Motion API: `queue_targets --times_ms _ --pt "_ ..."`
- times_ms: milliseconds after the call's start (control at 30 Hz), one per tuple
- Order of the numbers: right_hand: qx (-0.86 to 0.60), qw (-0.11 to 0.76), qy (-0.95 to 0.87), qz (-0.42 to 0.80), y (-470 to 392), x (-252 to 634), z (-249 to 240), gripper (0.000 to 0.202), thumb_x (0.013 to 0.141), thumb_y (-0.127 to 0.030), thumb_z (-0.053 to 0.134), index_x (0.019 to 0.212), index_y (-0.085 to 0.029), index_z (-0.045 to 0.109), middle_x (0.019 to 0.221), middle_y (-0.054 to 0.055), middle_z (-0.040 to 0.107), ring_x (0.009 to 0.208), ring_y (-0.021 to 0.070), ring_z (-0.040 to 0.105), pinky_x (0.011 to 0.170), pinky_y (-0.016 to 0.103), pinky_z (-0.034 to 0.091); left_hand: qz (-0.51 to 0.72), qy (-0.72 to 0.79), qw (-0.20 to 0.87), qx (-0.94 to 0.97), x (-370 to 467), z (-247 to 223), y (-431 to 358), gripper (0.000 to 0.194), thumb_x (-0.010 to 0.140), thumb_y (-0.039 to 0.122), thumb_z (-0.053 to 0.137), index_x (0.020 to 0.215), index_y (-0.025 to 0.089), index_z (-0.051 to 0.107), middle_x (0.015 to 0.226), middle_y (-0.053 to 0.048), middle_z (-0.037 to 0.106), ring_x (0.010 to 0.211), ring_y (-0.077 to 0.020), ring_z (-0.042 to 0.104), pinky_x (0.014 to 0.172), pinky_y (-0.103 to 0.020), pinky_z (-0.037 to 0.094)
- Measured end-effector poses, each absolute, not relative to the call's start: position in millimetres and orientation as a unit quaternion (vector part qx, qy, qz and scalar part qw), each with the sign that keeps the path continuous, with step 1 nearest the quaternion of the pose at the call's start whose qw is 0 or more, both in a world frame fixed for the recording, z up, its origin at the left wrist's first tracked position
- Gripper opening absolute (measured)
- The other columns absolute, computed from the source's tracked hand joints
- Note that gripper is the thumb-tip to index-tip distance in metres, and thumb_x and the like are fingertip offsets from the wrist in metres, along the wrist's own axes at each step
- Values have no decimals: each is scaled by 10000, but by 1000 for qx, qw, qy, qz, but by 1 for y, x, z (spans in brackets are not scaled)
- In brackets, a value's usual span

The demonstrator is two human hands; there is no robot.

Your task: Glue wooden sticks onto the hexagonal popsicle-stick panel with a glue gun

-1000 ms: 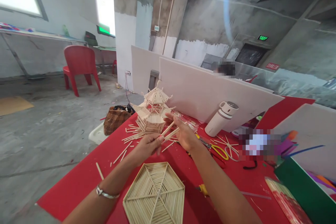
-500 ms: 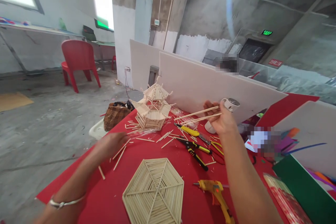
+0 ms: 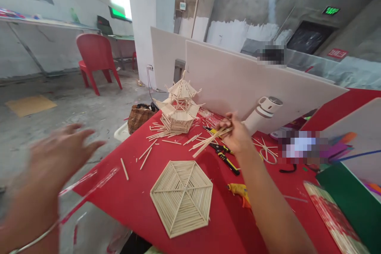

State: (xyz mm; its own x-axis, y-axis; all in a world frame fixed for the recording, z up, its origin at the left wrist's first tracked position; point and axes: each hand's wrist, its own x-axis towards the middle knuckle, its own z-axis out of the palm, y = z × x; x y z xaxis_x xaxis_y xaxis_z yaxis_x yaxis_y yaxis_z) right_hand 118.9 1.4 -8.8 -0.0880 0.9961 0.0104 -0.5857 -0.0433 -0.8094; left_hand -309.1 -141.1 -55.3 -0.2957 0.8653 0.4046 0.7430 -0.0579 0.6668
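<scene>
My right hand (image 3: 235, 133) is closed round several thin wooden sticks (image 3: 205, 143), which point left above the red table (image 3: 131, 202). Out past the table's left edge, my left hand (image 3: 64, 152) is spread with nothing in its fingers. Below it, a clear plastic wrapper with red marks (image 3: 99, 180) shows at the table edge; whether it lies there or is falling I cannot tell. A flat polygonal panel of sticks (image 3: 183, 198) lies in front of me. Behind it stands a pagoda-like stick model (image 3: 180, 109) with two roofs.
Loose sticks (image 3: 145, 154) are scattered around the model. Pliers (image 3: 226, 158) and a yellow glue gun (image 3: 238, 190) lie by my right arm, which partly covers them. A white cup-topped flask (image 3: 264, 111), a packet of sticks (image 3: 330, 214) and a white board (image 3: 226, 75) stand or lie beyond.
My left hand has swung left off the table and its fingers have spread. The right hand has lowered with the sticks, now bunched closer together. The view has shifted.
</scene>
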Motion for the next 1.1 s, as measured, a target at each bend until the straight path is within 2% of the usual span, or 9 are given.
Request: queue_targets --times_ms 67,133,233,433,533,633,800,933,1100 --pt "-291 592 -362 659 -10 90 -20 409 786 -608 736 783 -232 575 551 -96 463 546 89 540 731 311 563 429 666 91 603 -232 -39 -115 313 706 486 716 864 218 684 925 -47 718 1081 -300 617 930 -349 464" --pt "-287 596 -377 648 -22 68 -30 444 757 -652 730 786 -242 561 570 -90 475 579 104 565 751 329 562 408 550 226 693 -158 -32 -93 357 690 432 762 964 214 695 967 -72 712 992 -257 648 813 -308 505" --pt "-294 623 -364 627 -35 59 -43 457 761 -686 688 800 -252 550 614 -69 528 666 133 617 757 331 560 394 448 325 734 -93 -42 -74 147 761 319 699 836 195 679 698 -22 651 640 -163 594 576 -247 439" --pt "-425 521 -352 651 -46 102 -72 465 598 -486 888 906 -239 643 786 -40 675 672 113 634 536 207 505 370 430 400 720 -95 -83 -57 301 808 311 627 559 178 522 502 49 404 475 -81 346 470 -218 242" --pt "-448 476 -358 667 -45 114 -88 508 478 -392 952 845 -196 661 682 -48 641 567 93 595 452 180 458 340 440 427 713 -99 -97 -48 307 789 346 661 554 169 574 482 39 426 462 -85 357 460 -221 247" --pt "-446 475 -366 665 -37 117 -98 528 438 -417 955 811 -193 656 676 -57 638 596 82 605 528 188 514 314 439 470 699 -92 -103 -37 293 795 382 677 609 158 647 460 23 483 441 -94 410 453 -222 280" --pt "-431 486 -413 638 -16 113 -98 474 514 -522 899 756 -198 650 690 -47 643 622 93 589 606 236 531 316 410 581 628 -77 -100 -20 329 828 463 672 705 163 618 585 -18 642 475 -109 550 478 -218 388" --pt "-408 458 -515 598 -3 100 -84 324 658 -467 839 739 -189 696 682 -35 628 646 112 557 632 253 476 328 355 620 618 -73 -102 -8 267 834 408 681 833 145 633 774 -66 732 735 -179 693 721 -305 539" --pt "-379 273 -829 309 6 79 -60 155 899 -302 628 848 -212 744 856 7 647 796 132 577 720 259 406 340 481 501 634 -79 -118 -9 97 786 226 672 746 138 662 731 -19 681 752 -159 621 706 -275 531"
